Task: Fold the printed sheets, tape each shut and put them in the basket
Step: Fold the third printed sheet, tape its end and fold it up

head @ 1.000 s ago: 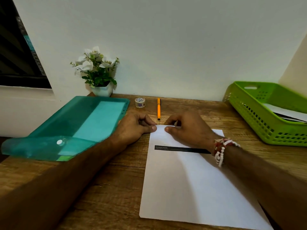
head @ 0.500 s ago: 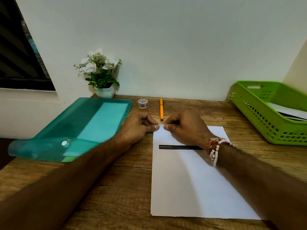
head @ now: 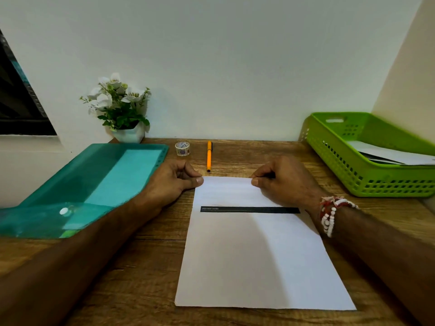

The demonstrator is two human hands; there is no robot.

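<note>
On wooden worktop, centre: one white printed sheet, black bar across its upper part, lying flat and unfolded, short edge toward the person. Far edge held at both ends.

Risks, judged: corners brought over unevenly would give a skewed crease; a stronger pull on one side could slide the sheet across the smooth wood; a hard pinch may dog-ear the corners.

Left hand: forearm low over the worktop, fingers curled, grip closed, thumb and forefinger pinching the far left corner.

Right hand, beaded bracelet at wrist: like pose, grip closed on the far edge near the right corner.

Small roll of clear tape and orange pen: just beyond the sheet, untouched.

Lime-green perforated plastic basket: far right, white papers inside.
</note>
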